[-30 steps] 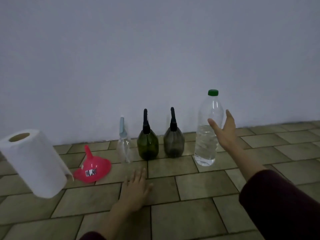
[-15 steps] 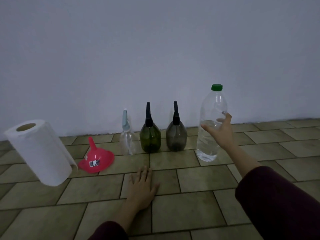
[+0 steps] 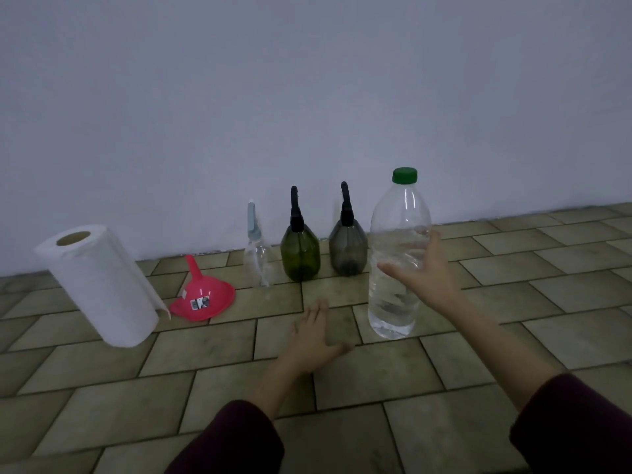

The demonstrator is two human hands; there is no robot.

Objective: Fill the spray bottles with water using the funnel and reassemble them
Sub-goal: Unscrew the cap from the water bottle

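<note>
Floor of tan tiles, everything lined up along its far edge by the wall.

Far left: paper towel roll (image 3: 99,285), upright. Next, red funnel (image 3: 203,295), mouth down on the tiles, spout up, unused.

Three spray bottles, heads all screwed on: clear spray bottle (image 3: 257,260), green spray bottle (image 3: 300,256), grey spray bottle (image 3: 348,249). Clear one looks empty; the tinted two too dark to tell.

Water bottle (image 3: 396,265), green cap on, water to roughly halfway, standing on the floor right of the row.

Left hand (image 3: 314,336) flat on the tiles, fingers spread, holding nothing. Right hand (image 3: 422,271) open, fingers curling round the water bottle's middle; firm grip or not, cannot tell.

Judgement: opening step, fetching the water. Next needs a closed grip, cap off, a spray head unscrewed, funnel seated in the neck.
</note>
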